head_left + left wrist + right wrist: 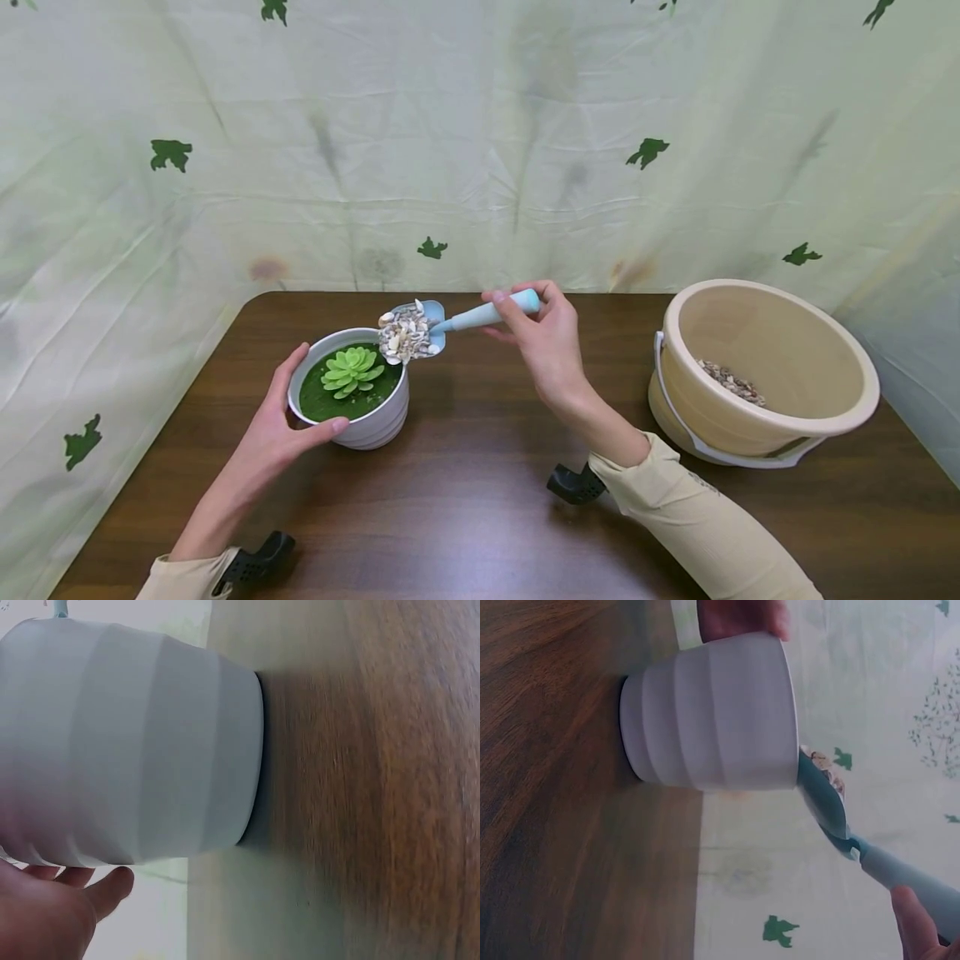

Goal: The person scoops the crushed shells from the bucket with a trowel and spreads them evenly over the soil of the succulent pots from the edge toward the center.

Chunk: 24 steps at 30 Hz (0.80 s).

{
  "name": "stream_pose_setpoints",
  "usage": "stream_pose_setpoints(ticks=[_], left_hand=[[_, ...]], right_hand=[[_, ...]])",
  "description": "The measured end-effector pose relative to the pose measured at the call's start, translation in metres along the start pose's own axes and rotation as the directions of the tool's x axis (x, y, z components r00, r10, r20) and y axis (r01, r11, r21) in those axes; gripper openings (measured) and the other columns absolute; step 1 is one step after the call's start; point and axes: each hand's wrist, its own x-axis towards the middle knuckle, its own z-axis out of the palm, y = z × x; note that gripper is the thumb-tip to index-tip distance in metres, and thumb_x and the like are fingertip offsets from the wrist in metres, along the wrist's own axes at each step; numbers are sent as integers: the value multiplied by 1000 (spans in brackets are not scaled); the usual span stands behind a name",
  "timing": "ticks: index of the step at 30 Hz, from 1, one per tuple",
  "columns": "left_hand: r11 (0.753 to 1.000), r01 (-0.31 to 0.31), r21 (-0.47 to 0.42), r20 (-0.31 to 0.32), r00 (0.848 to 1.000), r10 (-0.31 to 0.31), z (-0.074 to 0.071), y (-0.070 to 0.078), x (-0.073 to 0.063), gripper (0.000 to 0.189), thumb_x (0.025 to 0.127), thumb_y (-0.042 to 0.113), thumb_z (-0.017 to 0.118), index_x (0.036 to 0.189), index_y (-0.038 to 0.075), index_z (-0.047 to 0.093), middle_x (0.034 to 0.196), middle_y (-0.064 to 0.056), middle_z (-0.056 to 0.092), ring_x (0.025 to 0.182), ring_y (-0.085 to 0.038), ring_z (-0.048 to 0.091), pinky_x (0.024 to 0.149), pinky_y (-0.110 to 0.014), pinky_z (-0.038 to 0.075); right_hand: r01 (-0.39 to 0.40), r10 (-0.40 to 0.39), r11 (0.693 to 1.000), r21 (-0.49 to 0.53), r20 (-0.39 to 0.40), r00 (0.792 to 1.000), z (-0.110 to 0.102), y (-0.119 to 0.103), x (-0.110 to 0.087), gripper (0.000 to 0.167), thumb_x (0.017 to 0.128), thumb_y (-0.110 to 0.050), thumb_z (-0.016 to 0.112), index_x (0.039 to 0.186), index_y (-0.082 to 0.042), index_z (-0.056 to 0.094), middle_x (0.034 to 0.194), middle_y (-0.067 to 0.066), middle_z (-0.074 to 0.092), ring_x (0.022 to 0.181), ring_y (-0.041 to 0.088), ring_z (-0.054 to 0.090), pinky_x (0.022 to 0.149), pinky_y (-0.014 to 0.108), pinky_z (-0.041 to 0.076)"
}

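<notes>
A white ribbed pot [378, 423] stands on the table and holds a green succulent [352, 372] set in a dark green surface. My left hand [281, 429] grips the pot from the left, thumb at the near rim and fingers around the far side. With thumb and fingers my right hand [546, 337] holds the light blue handle of a small shovel [487, 315]. Its blade, heaped with small pebbles [405, 332], is at the pot's right rim, tilted toward the pot. In the right wrist view the blade [826, 802] meets the rim from outside.
A beige bucket [675, 417] with a pale handle stands on the right of the brown wooden table [465, 500], with more pebbles [731, 383] at its bottom. A pale curtain [480, 150] with green leaf shapes hangs behind the table. Black wrist mounts [258, 560] sit at both sleeves.
</notes>
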Motion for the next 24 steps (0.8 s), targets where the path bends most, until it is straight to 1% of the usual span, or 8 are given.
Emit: stream_pose_setpoints(ticks=[3,7,10,11,14,17,21,24], left_hand=[[998,-23,64,-33,999,26,2,1,1,106,80,16,81,158,29,11,152,-11,23,131,-27,31,94,-15,28],[986,-49,159,-68,996,61,5,1,4,108,75,20,85,158,19,16,148,-16,23,131,-32,29,101,-38,28],[983,-56,172,-64,996,68,5,1,4,107,75,21,85,157,12,18,150,-17,21,133,-35,26,100,-54,26],[985,-54,161,-57,996,64,4,1,3,106,76,20,84,157,12,18,152,-17,20,134,-36,25,102,-52,25],[995,-34,93,-13,999,36,2,0,2,102,81,18,80,158,19,14,156,-12,18,136,-33,26,104,-31,28],[1000,-3,22,21,1000,3,0,0,0,101,84,15,77,159,24,10,156,-11,21,134,-27,30,94,-11,29],[1000,9,-6,15,1000,-9,1,2,-1,101,84,13,77,158,25,9,153,-13,26,129,-22,35,90,-9,33],[1000,5,12,-13,1000,-5,2,3,-1,103,83,15,79,158,29,10,153,-11,24,131,-24,33,94,-14,31]], right_hand=[[3,-3,1000,-8,3,1000,1,-2,-1,21,93,-4,67,103,2,50,101,23,69,94,30,69,79,45,55],[6,-6,1000,-14,4,1000,2,-4,-2,22,93,-5,68,103,1,50,102,23,69,95,31,69,80,45,55],[7,-7,1000,-19,4,1000,2,-5,-3,23,93,-6,68,104,2,50,102,23,69,95,31,69,80,46,54],[8,-8,1000,-22,6,1000,1,-5,-3,24,93,-7,69,104,2,50,102,23,69,95,32,69,80,46,54],[14,-13,999,-36,11,1000,0,-6,-4,25,93,-9,69,105,2,50,102,22,70,96,32,68,80,47,54],[20,-19,999,-46,16,1000,0,-7,-5,27,92,-10,69,106,3,50,103,22,69,97,33,68,80,46,54],[29,-28,998,-53,23,999,0,-8,-6,27,92,-10,69,106,3,49,104,22,69,98,33,68,80,46,54],[34,-33,998,-58,24,999,0,-8,-7,27,92,-9,70,106,3,49,104,23,69,99,33,67,81,48,54]])
